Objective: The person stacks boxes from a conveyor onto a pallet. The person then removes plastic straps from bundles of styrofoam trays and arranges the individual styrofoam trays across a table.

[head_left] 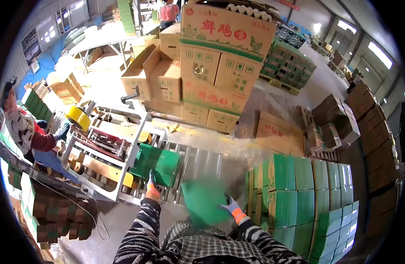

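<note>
A green box (155, 165) lies on the metal rollers where they leave the machine. My left hand (152, 186), gloved, is at its near edge with the fingers stretched out. In front of my body a second green box (204, 202) is tilted and smeared by motion. My right hand (233, 208), also gloved, holds this box at its right side; the fingertips are partly blurred.
Stacked green boxes (284, 209) stand at the right. Beyond the rollers (202, 160) rise large cartons (224, 33). A taping machine (103, 152) is on the left, with a co-worker (39, 138) beside it. More bundled boxes (57, 207) lie at lower left.
</note>
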Motion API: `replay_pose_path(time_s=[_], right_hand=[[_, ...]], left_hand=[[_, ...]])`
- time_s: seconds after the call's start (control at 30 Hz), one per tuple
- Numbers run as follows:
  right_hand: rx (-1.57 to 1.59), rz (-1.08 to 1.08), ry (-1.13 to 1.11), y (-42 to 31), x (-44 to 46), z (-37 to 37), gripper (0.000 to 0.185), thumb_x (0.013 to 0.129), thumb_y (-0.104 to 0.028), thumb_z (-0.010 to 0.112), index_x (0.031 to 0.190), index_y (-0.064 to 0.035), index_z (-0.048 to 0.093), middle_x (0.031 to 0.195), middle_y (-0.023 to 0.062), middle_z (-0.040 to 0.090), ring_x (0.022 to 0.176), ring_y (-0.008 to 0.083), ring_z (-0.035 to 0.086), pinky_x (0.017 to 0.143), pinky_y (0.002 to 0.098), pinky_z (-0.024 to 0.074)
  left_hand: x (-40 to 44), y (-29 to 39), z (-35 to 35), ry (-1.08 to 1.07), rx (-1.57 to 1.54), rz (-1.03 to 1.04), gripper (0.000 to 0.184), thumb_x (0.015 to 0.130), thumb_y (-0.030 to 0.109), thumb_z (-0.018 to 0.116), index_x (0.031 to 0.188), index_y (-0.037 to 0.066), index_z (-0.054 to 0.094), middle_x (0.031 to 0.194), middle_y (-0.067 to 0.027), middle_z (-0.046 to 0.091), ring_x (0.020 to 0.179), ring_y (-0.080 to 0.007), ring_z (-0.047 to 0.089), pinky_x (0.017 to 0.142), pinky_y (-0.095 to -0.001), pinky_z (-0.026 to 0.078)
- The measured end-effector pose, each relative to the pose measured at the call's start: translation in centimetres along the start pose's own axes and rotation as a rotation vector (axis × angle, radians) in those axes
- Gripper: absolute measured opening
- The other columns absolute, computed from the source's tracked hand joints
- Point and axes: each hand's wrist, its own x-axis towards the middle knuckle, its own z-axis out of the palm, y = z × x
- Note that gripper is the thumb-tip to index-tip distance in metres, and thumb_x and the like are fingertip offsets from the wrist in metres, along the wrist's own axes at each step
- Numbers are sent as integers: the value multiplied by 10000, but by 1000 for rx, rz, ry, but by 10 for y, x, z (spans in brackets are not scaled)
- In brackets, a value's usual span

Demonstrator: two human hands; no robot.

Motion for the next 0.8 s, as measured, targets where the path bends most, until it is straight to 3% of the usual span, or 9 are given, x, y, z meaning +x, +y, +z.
replay_pose_path(time_s=[0.03,0.07,0.1,0.17,0.2,0.37,0.5,0.67,0.8], right_hand=[[-112,14,87,-8,-1,-19,1129,667,-512,858,1531,-66,285,1552,145,357,1441,351,286,1174,414,283],[-221,29,174,-16,-4,-38,1168,615,-543,877,1521,-64,316,1542,143,372,1432,351,301,1167,420,301],[-311,-10,174,-37,-22,28,1188,601,-560,872,1519,-55,311,1534,196,355,1430,379,299,1169,428,300],[-628,-114,258,-69,-18,2,1229,573,-593,860,1516,-37,301,1518,302,321,1426,433,296,1173,445,298],[-720,-168,306,-82,-15,-11,1181,578,-573,849,1502,-50,331,1508,285,334,1409,433,311,1161,452,307],[-1039,-213,500,-153,-11,8,1026,623,-470,848,1486,-164,385,1417,197,428,1318,377,404,1094,492,341],[-1236,-241,394,-150,10,15,990,654,-543,788,1486,-186,387,1463,222,381,1339,402,373,1102,522,313],[-1266,-229,300,-149,14,21,1049,682,-597,735,1527,-158,294,1479,279,341,1342,458,345,1116,563,249],[-1338,-173,281,-146,23,25,1110,696,-663,683,1547,-114,228,1488,300,319,1347,475,332,1118,583,218]], left_hand=[[13,-9,13,-22,-13,-4,756,863,688,554,1450,222,452,1497,2,448,1374,-242,353,1128,-539,202],[25,-22,26,-129,-182,16,696,849,622,649,1378,186,526,1397,-19,545,1251,-267,485,1068,-525,342],[25,24,-37,-161,-166,75,697,842,604,672,1374,177,531,1376,-23,560,1225,-274,507,1047,-519,372],[68,9,-32,-337,-228,122,699,828,569,718,1365,158,541,1334,-32,589,1173,-287,549,1006,-508,433],[70,2,-26,-325,-255,113,750,793,547,768,1375,140,528,1332,-38,589,1144,-292,567,983,-489,468],[21,1,-70,-577,-212,116,496,1036,355,484,1407,27,481,1424,-72,518,1253,-217,504,1079,-357,387],[-27,-31,-128,-371,39,190,493,937,200,663,1362,-4,518,1202,-93,654,1111,-209,607,986,-351,462],[-87,-96,-169,-156,-11,482,421,833,121,755,1183,64,528,934,-95,664,786,-210,657,684,-333,527],[-107,-119,-182,-162,0,443,417,840,131,754,1198,45,556,929,-64,661,812,-194,646,696,-330,526]])
